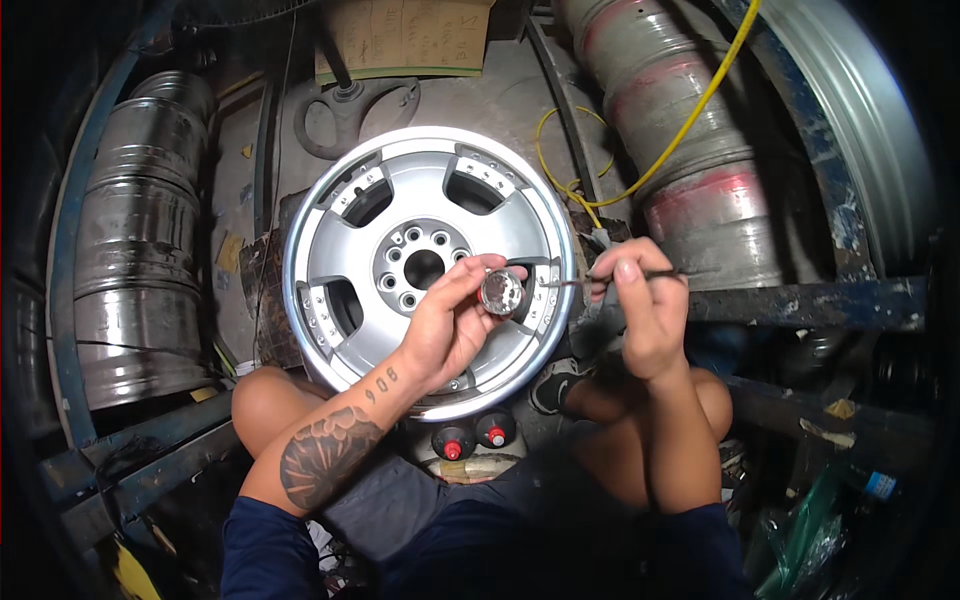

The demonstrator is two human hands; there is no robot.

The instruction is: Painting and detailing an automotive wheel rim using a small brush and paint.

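Observation:
My left hand (455, 310) is closed round a small round cup (502, 292) with a red edge and a shiny, silvery inside. It is over the lower right part of a silver wheel rim (400, 232). To its right, my right hand (645, 305) pinches a thin, dark, brush-like stick (672, 273). The stick's tip points left toward the cup and looks slightly apart from it. Small bolts line the rim's spoke edges, and several bolt holes ring its centre hole.
Two dark bottles with red caps (453, 449) stand by the rim's near edge. Stacked metal wheels (140, 235) fill the left side, and more wheels (705, 200) the right. A yellow hose (690, 115) hangs at right. Behind the rim are a dark stand base (345, 110) and cardboard (420, 35).

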